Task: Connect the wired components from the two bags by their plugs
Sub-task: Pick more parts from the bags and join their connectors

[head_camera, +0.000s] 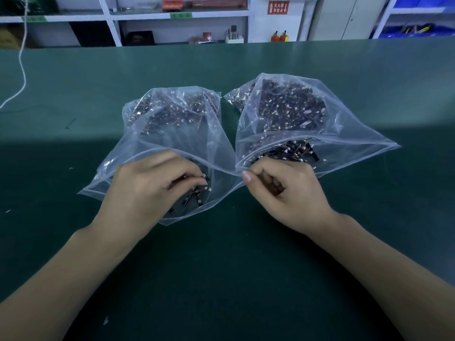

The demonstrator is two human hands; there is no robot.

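Two clear plastic bags lie side by side on the green table, both full of small black wired components with white plugs. My left hand (150,188) is inside the mouth of the left bag (157,143), and its fingertips pinch a black component (206,179) among a few loose ones. At the mouth of the right bag (344,134), my right hand (285,193) has its fingers curled round something small and dark, mostly hidden in the palm. Its thumb lies by the bag's rim. More components (290,107) are heaped deep in the right bag.
The green table (234,267) stretches wide on every side of the bags. A white cord (22,70) hangs down at the far left. Behind the table's far edge stand white shelves (172,13) with boxes and small items.
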